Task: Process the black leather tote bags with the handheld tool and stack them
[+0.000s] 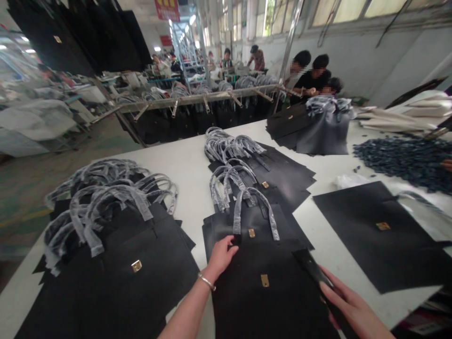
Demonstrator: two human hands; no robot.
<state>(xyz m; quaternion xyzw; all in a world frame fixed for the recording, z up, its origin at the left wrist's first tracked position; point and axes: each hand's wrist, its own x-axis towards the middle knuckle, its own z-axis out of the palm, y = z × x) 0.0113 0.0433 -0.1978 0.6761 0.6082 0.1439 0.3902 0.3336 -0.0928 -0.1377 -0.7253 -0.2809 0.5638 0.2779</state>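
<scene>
A black bag panel [261,306] with a gold clasp plate [264,281] lies in front of me on a stack of similar panels. Its curved handle [272,216] is wrapped in clear plastic. My left hand [221,256], with a bracelet at the wrist, pinches the dark base of that handle between thumb and fingers. On the panel's right side, my right hand [344,299] grips a long, flat black strip [306,263], its thumb on top and the other fingers partly hidden beneath. What the strip belongs to I cannot tell.
Another stack of black panels [123,296] with wrapped handles lies left. A single panel [374,235] rests right, below a heap of small dark pieces [406,157]. More panels [310,127] stand behind on the white table [176,155]. A metal rack [197,101] and seated people are beyond.
</scene>
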